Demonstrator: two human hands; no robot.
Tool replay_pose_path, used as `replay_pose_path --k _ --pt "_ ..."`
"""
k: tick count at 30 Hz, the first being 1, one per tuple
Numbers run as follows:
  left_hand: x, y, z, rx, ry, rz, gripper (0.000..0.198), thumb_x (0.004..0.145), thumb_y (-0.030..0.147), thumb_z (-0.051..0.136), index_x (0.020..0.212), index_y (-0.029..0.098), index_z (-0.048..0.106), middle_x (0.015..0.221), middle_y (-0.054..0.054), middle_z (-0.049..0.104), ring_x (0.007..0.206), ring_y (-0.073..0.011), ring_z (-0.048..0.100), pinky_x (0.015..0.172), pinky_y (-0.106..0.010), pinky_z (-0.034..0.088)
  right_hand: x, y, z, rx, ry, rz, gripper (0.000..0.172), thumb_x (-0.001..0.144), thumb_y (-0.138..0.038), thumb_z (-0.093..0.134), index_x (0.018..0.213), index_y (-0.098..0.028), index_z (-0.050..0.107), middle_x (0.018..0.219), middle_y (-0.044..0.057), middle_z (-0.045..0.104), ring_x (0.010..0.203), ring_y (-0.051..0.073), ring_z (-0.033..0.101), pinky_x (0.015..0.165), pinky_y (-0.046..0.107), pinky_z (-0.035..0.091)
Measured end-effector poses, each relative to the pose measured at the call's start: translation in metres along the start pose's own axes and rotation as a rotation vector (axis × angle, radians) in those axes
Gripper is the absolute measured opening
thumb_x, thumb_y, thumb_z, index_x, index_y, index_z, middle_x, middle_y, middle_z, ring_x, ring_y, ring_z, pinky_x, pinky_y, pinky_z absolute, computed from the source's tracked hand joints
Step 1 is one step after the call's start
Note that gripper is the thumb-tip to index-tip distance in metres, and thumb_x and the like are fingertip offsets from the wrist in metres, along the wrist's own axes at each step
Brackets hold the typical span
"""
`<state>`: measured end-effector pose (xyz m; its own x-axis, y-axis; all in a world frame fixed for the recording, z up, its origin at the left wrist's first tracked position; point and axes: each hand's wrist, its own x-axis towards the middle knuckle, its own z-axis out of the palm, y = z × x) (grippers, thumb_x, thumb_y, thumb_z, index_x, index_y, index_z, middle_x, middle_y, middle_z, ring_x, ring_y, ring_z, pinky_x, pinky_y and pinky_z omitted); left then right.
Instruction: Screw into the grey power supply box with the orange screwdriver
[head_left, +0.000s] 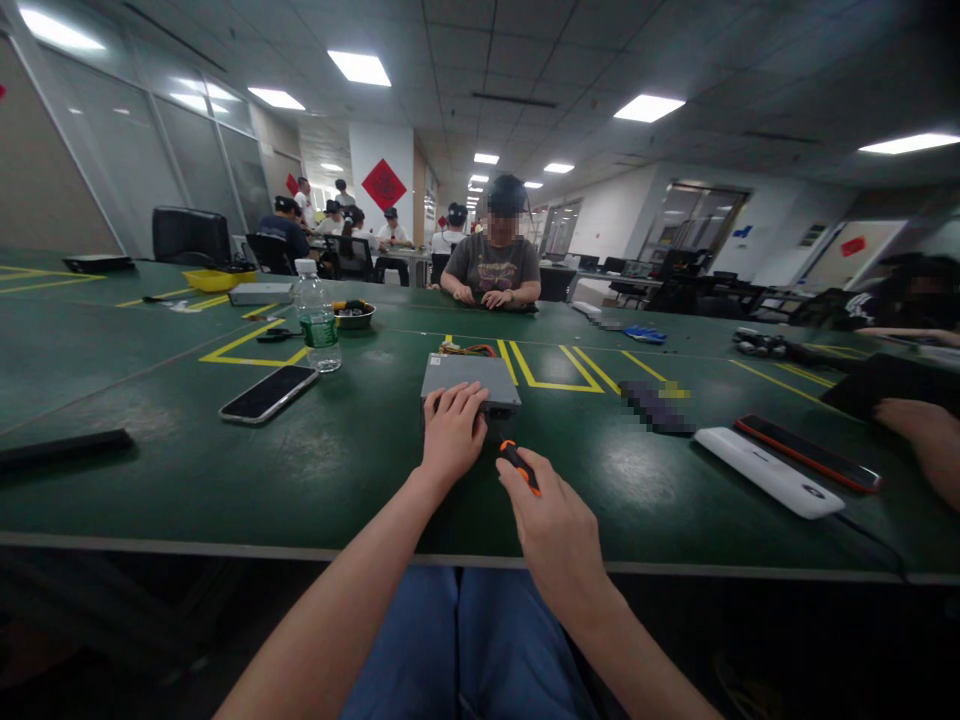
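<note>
A grey metal computer power supply unit lies on the green table in front of me, its coloured cables coming out at the far side. My left hand grips its near left part, fingers over the top and thumb down by the near face. In my right hand is an orange and black screwdriver, held by the handle and tilted towards that near face. Its shaft is thin and dark, and I cannot tell whether the tip touches the unit.
Left of the unit are a phone, a water bottle and a metal bowl. To the right lie a white power bank-like device with a cable and a red-edged phone. A person sits opposite; another's hand is at far right.
</note>
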<state>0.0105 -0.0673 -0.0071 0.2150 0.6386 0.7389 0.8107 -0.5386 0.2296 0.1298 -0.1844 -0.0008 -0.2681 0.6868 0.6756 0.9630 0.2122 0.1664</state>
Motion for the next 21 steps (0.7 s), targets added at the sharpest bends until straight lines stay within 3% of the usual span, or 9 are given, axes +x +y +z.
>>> replay_pose_path --k 4,8,13,17,21 --pt "0.0 0.001 -0.001 0.006 -0.005 -0.001 0.034 0.081 0.019 0.044 0.114 0.026 0.051 0.124 -0.001 0.055 0.119 -0.0194 0.042 0.103 -0.041 0.023 0.002 -0.007 0.0 -0.127 -0.159 -0.103 0.029 0.08 -0.002 0.043 0.101 -0.017 0.059 0.103 0.014 0.058 0.08 0.02 0.058 0.066 0.031 0.048" --pt "0.0 0.001 -0.001 0.008 -0.011 -0.01 0.035 0.081 0.018 0.045 0.114 0.026 0.05 0.124 -0.001 0.055 0.119 -0.0195 0.042 0.103 -0.041 0.022 0.003 -0.01 0.005 0.007 -0.285 -0.032 0.032 0.076 0.002 0.041 0.099 -0.013 0.058 0.094 0.013 0.059 0.073 0.019 0.06 0.059 0.027 0.048" --pt "0.0 0.0 0.001 0.018 -0.024 -0.014 0.035 0.08 0.02 0.046 0.114 0.026 0.051 0.125 -0.001 0.054 0.119 -0.0202 0.042 0.104 -0.042 0.021 0.011 -0.015 0.004 0.671 -0.252 0.333 0.024 0.085 -0.015 0.036 0.1 -0.017 0.055 0.087 0.005 0.057 0.059 0.011 0.059 0.059 0.026 0.049" --pt "0.0 -0.001 0.003 0.029 -0.029 -0.008 0.036 0.079 0.019 0.046 0.114 0.026 0.05 0.125 0.0 0.054 0.119 -0.0196 0.042 0.103 -0.041 0.022 0.014 -0.033 0.006 1.376 -0.281 0.681 0.024 0.077 -0.022 0.048 0.101 -0.019 0.05 0.09 0.0 0.056 0.044 0.005 0.051 0.047 0.023 0.046" --pt "0.0 -0.002 0.002 0.026 -0.035 0.0 0.035 0.08 0.02 0.046 0.115 0.026 0.05 0.126 0.0 0.053 0.119 -0.0194 0.042 0.103 -0.041 0.022 0.016 -0.04 0.007 1.816 -0.057 0.934 0.027 0.072 -0.025 0.056 0.097 -0.018 0.05 0.087 0.001 0.058 0.042 0.002 0.04 0.041 0.018 0.035"
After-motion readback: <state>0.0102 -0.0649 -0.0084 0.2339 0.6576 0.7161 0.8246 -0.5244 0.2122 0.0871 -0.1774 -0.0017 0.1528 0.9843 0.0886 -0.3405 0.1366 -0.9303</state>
